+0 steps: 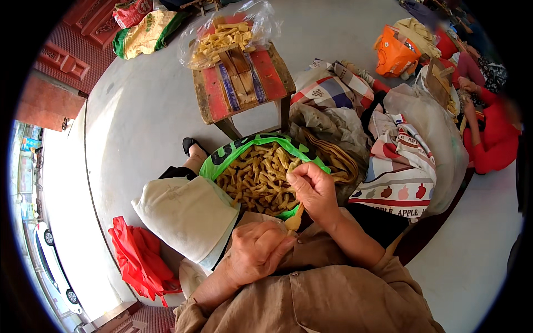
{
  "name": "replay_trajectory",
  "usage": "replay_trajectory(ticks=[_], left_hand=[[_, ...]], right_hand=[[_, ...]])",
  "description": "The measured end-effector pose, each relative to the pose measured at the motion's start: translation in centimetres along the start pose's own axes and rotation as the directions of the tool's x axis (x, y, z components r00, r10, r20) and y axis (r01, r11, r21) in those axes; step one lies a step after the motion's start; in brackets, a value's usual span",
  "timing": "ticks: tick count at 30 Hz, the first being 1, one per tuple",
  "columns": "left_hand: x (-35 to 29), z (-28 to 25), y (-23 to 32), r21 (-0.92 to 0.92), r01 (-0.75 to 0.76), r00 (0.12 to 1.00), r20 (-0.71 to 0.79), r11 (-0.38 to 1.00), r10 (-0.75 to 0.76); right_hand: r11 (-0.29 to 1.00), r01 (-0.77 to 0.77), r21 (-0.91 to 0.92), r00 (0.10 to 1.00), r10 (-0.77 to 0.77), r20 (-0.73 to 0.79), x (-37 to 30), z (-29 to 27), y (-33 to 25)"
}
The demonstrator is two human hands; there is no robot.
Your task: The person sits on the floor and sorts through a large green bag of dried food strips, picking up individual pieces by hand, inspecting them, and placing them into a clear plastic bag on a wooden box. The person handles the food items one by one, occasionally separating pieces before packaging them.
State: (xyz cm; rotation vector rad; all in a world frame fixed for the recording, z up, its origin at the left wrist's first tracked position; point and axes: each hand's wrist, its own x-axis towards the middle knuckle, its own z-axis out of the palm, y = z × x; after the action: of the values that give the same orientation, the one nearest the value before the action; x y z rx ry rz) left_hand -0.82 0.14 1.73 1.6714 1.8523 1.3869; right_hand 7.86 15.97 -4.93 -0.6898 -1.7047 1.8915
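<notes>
My right hand (314,190) hovers over a green-rimmed bag (222,155) full of small tan folded pieces (256,176), its fingers pinched on one piece at the bag's right edge. My left hand (256,252) rests closed on my lap just below the bag, and a tan piece (294,222) sticks up between the two hands. Whether the left fingers grip it is hard to tell. A cream cloth bundle (189,213) lies on my left knee beside the bag.
A small red wooden stool (275,72) stands ahead, bearing a clear plastic bag of tan pieces (222,39) and several flat strips. Printed sacks (400,172) and checked cloth pile up to the right. Another person in red (491,133) sits far right. A red plastic bag (139,255) lies left.
</notes>
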Motion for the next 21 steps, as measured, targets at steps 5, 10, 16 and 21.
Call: replay_trajectory(ticks=[5,10,16,21], left_hand=[[-2.5,-1.6,-2.9,-0.394,0.45,0.86,-0.051,0.801,-0.508],[-2.6,-2.9,-5.4,-0.701,0.548,0.748,0.166,0.457,-0.642],[-2.5,-2.2,-5.6,-0.651,0.638,0.714,0.301,0.41,-0.633],[-2.8,-1.2,-5.5,-0.675,0.567,0.749,0.185,0.472,-0.636]], right_hand=[[0.998,-0.018,-0.058,0.957,0.034,0.287,0.2,-1.2,-3.8],[0.908,0.316,-0.273,0.893,-0.188,0.409,-0.1,-2.8,-3.2],[0.828,0.483,-0.284,0.841,-0.35,0.412,-0.2,-2.1,-2.3],[0.602,0.588,-0.54,0.791,-0.287,0.541,-0.6,-1.3,-2.3]])
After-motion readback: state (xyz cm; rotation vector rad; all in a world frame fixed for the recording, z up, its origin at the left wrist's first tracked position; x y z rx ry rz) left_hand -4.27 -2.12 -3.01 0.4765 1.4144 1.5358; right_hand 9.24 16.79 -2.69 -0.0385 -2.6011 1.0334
